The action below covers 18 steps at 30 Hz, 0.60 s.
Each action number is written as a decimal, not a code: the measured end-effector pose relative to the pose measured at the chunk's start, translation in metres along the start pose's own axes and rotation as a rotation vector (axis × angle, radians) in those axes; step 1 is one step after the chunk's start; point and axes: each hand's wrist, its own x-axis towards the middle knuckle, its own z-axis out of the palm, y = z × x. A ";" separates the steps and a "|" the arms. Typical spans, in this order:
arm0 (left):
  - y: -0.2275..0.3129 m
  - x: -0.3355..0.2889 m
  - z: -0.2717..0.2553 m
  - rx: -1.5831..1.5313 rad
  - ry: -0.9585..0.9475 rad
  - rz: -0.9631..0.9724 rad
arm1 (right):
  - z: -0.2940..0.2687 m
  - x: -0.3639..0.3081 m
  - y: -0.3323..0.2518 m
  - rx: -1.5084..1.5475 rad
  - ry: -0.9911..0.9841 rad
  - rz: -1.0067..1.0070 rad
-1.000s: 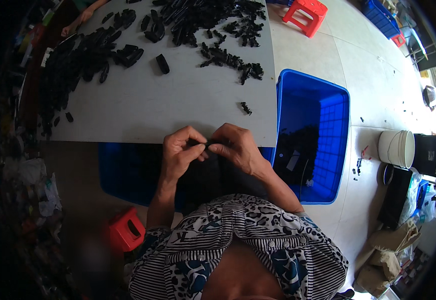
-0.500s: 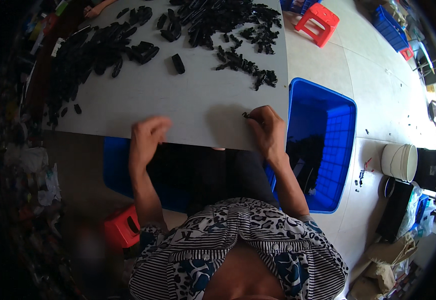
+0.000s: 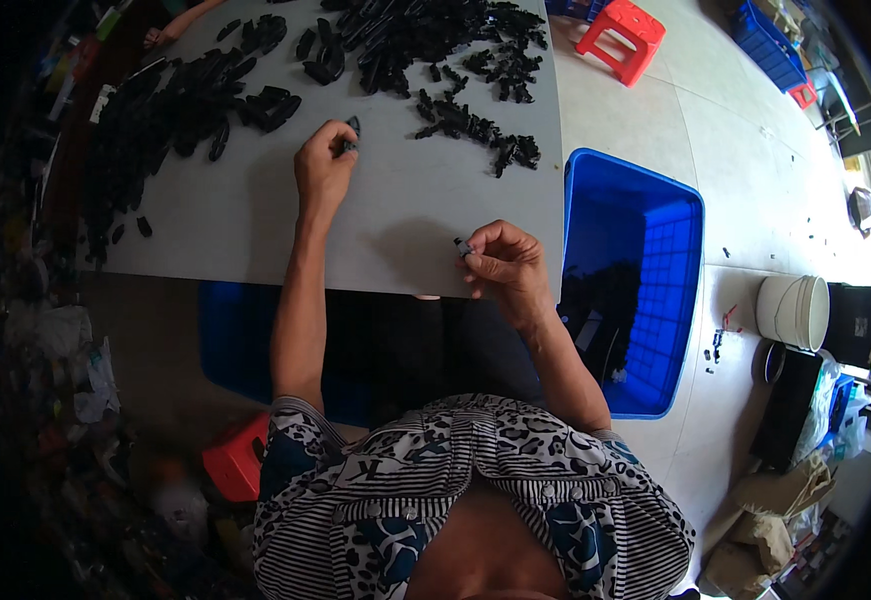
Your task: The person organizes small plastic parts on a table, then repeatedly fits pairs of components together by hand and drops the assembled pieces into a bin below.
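My left hand (image 3: 324, 168) is over the middle of the grey table (image 3: 396, 195), its fingers closed on an oblong black plastic piece (image 3: 354, 125). Near the table's front right edge, my right hand (image 3: 508, 268) pinches a small black plastic part (image 3: 463, 246) between thumb and fingertips. Beyond my right hand lies a spread of small, jagged black parts (image 3: 476, 127). Farther left are heaped longer, smooth black pieces (image 3: 166, 110), and another dense heap of black pieces (image 3: 396, 45) fills the far middle.
A deep blue crate (image 3: 671, 290) with dark contents stands against the table's right side. Another blue crate (image 3: 231, 335) is partly under the table. Red stools (image 3: 624, 40) and a white bucket (image 3: 796, 312) stand on the floor. Another person's hand (image 3: 161, 36) rests at the far left.
My left hand has moved forward from the table's front edge and closed on the lone oblong piece. My right hand has turned, still pinching the small part. The view has shifted slightly.
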 end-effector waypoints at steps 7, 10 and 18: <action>0.035 -0.064 -0.006 -1.050 -0.337 -0.247 | 0.003 0.004 -0.002 -0.010 0.016 -0.087; 0.041 -0.081 -0.006 -1.113 -0.367 -0.243 | 0.011 0.005 -0.003 0.002 0.000 -0.102; 0.065 -0.099 0.013 -1.123 -0.347 -0.212 | 0.024 0.016 -0.001 -0.051 0.025 -0.195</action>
